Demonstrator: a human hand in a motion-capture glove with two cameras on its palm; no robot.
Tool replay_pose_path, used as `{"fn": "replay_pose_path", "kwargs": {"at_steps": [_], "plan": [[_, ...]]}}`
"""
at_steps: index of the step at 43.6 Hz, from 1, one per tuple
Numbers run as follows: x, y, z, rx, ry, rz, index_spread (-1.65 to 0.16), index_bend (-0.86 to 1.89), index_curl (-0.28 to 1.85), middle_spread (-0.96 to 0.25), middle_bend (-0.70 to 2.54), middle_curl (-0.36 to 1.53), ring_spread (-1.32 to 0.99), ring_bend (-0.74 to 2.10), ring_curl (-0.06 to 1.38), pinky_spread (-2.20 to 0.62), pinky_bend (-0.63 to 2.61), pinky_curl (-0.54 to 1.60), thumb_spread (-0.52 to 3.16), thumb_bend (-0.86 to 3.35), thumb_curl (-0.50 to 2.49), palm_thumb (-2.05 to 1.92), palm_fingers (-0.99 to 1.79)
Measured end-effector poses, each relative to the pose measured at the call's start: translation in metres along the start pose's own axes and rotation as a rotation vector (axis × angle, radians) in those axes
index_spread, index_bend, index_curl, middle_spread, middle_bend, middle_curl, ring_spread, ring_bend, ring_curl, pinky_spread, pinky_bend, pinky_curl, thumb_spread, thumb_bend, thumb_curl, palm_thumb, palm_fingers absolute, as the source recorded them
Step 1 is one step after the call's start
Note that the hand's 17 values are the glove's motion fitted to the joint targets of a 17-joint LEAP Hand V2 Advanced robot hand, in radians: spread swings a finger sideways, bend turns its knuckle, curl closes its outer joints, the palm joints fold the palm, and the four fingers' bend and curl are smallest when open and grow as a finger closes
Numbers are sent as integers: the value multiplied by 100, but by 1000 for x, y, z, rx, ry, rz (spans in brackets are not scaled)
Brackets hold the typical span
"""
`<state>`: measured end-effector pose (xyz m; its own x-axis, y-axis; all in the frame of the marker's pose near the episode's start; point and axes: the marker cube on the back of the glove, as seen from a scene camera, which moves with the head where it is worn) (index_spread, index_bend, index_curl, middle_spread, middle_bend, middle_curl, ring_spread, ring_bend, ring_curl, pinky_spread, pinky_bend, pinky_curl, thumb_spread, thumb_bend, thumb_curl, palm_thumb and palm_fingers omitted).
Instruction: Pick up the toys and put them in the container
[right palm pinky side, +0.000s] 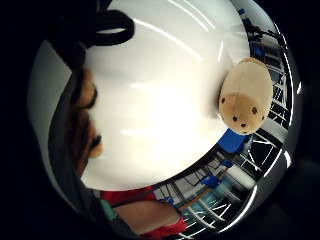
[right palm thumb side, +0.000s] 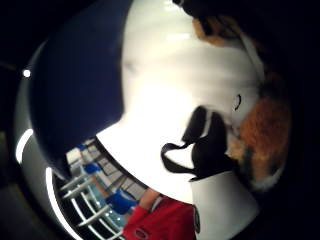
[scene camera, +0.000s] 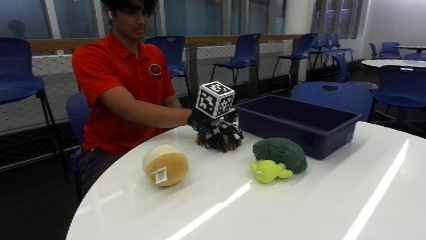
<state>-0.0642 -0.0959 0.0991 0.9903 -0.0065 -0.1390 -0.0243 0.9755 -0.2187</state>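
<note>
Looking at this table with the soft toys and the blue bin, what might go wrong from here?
The gloved right hand seems to grip a furry orange-and-white toy, mostly hidden under the fingers; carried to the navy container, it might catch on the near wall. The broccoli plush lies right beside that wall, so a low swing may knock it. The round tan plush sits near the white table edge on the person's side and might get nudged off.
</note>
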Motion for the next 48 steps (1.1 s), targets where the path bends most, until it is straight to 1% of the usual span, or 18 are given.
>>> {"fn": "replay_pose_path", "kwargs": {"at_steps": [1, 5, 7, 8, 9, 10, 12, 15, 23, 29, 32, 38, 42, 48], "plan": [[-1, 0, 0, 14, 6, 4, -36, 9, 15, -5, 16, 15, -3, 66, 29, -19, 125, 40, 133, 11, 29, 26, 15], [-4, -2, 1, 99, 17, 15, -38, 13, 15, -8, 16, 15, -11, 77, 31, -30, 129, 38, 142, 15, 32, 32, 32], [-7, -3, 2, 155, 20, 7, -38, 18, 17, -10, 19, 16, -17, 82, 33, -33, 126, 38, 143, 18, 34, 36, 44], [-7, -3, 2, 177, 21, 1, -38, 20, 17, -12, 23, 18, -20, 88, 35, -34, 122, 37, 142, 20, 36, 42, 55], [-8, -3, 2, 193, 20, -6, -39, 19, 18, -12, 22, 18, -22, 88, 34, -36, 121, 37, 142, 21, 37, 44, 55], [-7, -4, 2, 203, 18, -13, -39, 31, 22, -15, 28, 20, -25, 89, 36, -36, 118, 37, 135, 22, 41, 49, 73], [-6, -6, 1, 210, 12, -28, -40, 38, 23, -17, 30, 21, -30, 90, 36, -37, 114, 36, 129, 23, 44, 54, 83], [-4, -8, -1, 201, 6, -60, -40, 45, 27, -20, 33, 23, -35, 93, 39, -38, 111, 37, 121, 23, 48, 58, 91], [4, -13, -12, 150, -41, -109, -39, 53, 36, -27, 41, 29, -43, 95, 44, -41, 107, 39, 102, 21, 59, 64, 98], [19, -18, -40, 133, -136, -108, -39, 55, 40, -31, 46, 33, -46, 96, 46, -42, 103, 40, 90, 19, 65, 65, 100], [20, -20, -61, 154, -161, -105, -38, 57, 42, -32, 47, 34, -47, 96, 47, -42, 103, 40, 85, 19, 68, 66, 101], [10, -30, -112, 213, -131, -90, -38, 59, 47, -34, 49, 37, -48, 96, 49, -42, 102, 42, 77, 18, 74, 67, 99], [-9, -41, -155, 264, -102, -100, -38, 60, 50, -35, 49, 39, -49, 97, 50, -42, 103, 43, 73, 17, 77, 67, 97], [-52, -48, -206, 342, -69, -155, -37, 62, 55, -36, 48, 42, -50, 96, 51, -42, 104, 44, 68, 16, 82, 68, 92]]}}
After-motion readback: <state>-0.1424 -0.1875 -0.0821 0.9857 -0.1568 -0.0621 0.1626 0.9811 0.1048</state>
